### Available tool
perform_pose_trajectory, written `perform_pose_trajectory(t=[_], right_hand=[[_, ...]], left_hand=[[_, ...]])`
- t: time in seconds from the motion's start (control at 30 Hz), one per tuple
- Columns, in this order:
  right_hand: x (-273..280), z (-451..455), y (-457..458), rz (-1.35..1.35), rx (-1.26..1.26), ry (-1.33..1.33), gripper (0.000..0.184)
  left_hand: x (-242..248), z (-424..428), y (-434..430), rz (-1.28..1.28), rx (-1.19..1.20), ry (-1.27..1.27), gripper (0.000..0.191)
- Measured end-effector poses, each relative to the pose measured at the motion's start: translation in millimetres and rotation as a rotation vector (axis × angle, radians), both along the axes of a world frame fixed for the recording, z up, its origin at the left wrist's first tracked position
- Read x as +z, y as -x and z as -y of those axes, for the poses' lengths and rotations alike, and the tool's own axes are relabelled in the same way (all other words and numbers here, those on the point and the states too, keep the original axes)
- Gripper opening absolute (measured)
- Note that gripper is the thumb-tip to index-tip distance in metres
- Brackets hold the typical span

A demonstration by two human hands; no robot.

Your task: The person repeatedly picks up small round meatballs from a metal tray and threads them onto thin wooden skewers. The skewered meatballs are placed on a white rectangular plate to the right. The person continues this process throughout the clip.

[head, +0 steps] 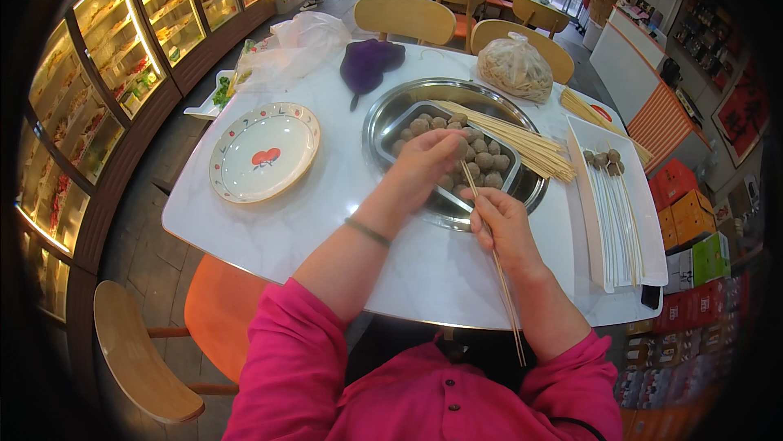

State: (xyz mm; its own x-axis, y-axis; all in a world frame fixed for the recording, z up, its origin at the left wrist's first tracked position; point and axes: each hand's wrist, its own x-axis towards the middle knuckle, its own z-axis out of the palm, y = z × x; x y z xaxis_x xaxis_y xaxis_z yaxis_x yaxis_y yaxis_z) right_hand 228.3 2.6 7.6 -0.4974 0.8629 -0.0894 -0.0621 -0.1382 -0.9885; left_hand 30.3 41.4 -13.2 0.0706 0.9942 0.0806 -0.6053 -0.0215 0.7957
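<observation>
My left hand point(428, 163) pinches a brown meatball point(460, 146) at the tips of thin bamboo skewers point(504, 294). My right hand point(504, 221) grips those skewers partway down, and their lower ends reach past the table's front edge. Blur hides how far the tips enter the ball. Beneath the hands, a rectangular metal tray point(451, 198) full of meatballs point(484, 161) rests in a round steel pan point(537, 195). Loose bamboo skewers point(526, 144) lie across the tray's right rim. To the right, meatballs on skewers point(602, 163) lie in a long white tray point(653, 260).
A decorated plate point(263, 157) lies at left. Behind are a purple cloth-like item point(370, 65), a crumpled plastic bag point(300, 43) and a tied clear bag point(515, 68). More skewers point(596, 117) lie at right. An orange-seated chair point(223, 312) stands at front left; glass-door display cases point(116, 43) line the left.
</observation>
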Motion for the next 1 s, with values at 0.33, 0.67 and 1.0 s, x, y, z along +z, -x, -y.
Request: perform_pose_trajectory(t=[0.33, 0.67, 1.0], right_hand=[[-4, 1, 7, 0.041, -0.099, -0.114, 0.022], [-7, -1, 12, 0.06, -0.149, -0.149, 0.02], [-2, -4, 12, 0.092, -0.124, -0.154, 0.021]], left_hand=[[-6, -2, -2, 0.001, -0.031, 0.033, 0.036], [-2, 0, -2, -0.114, -0.04, 0.009, 0.027], [-7, -3, 1, -0.174, -0.122, 0.035, 0.036]])
